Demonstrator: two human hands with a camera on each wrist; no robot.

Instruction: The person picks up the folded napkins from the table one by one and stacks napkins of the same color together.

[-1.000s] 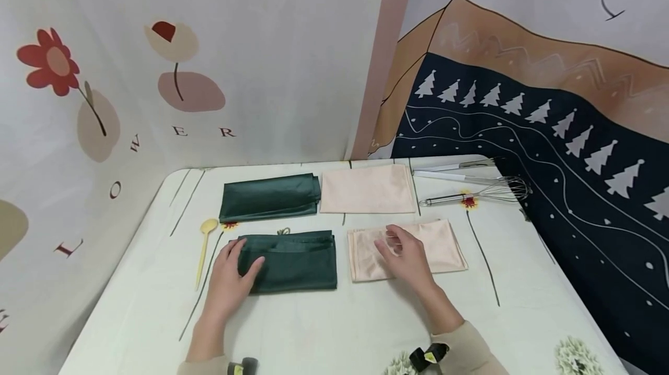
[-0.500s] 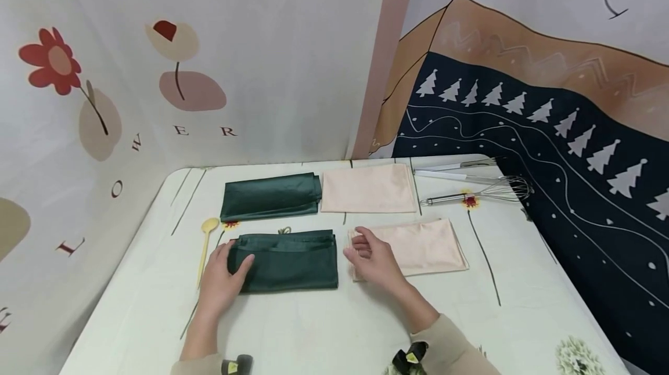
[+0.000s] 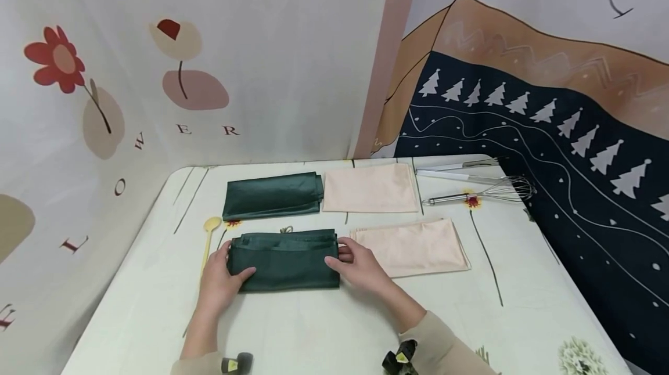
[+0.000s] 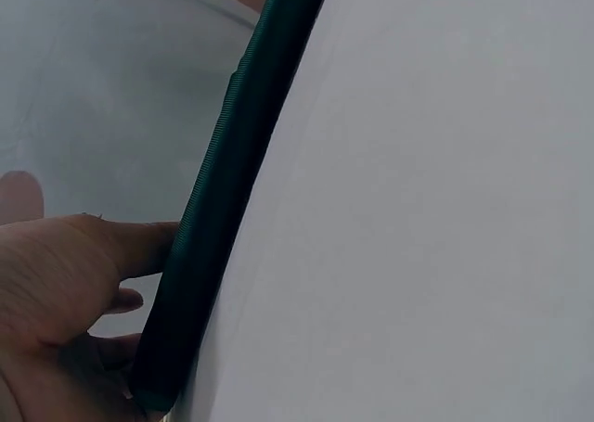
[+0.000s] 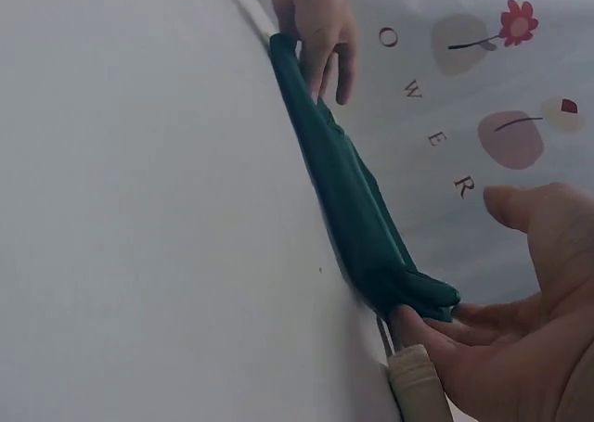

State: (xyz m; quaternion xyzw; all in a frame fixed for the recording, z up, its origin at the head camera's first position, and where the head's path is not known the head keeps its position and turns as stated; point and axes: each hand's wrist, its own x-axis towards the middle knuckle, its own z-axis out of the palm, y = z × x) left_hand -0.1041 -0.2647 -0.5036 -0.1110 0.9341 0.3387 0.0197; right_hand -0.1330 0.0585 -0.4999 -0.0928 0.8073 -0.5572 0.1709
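Note:
A folded dark green satiny cloth (image 3: 284,264) lies at the front of the white-covered table. At its left end is my left hand (image 3: 219,282), thumb over the top and fingers around the edge. My right hand (image 3: 360,262) is at its right end. In the right wrist view, the right hand's fingertips touch the cloth's (image 5: 357,223) folded edge while its thumb stands apart. Just right of it lies a folded pale pink cloth (image 3: 418,247), partly overlapped by the right hand.
Behind lie another folded green cloth (image 3: 272,195) and another pink one (image 3: 371,188). A yellow spoon (image 3: 211,225) lies at left, partly behind the left hand. Wire whisks (image 3: 502,192) with long handles lie at the back right. Printed curtains hang behind the table.
My right hand has moved left from over the front pink cloth to the green cloth's right end. My left hand has shifted slightly left to the cloth's edge.

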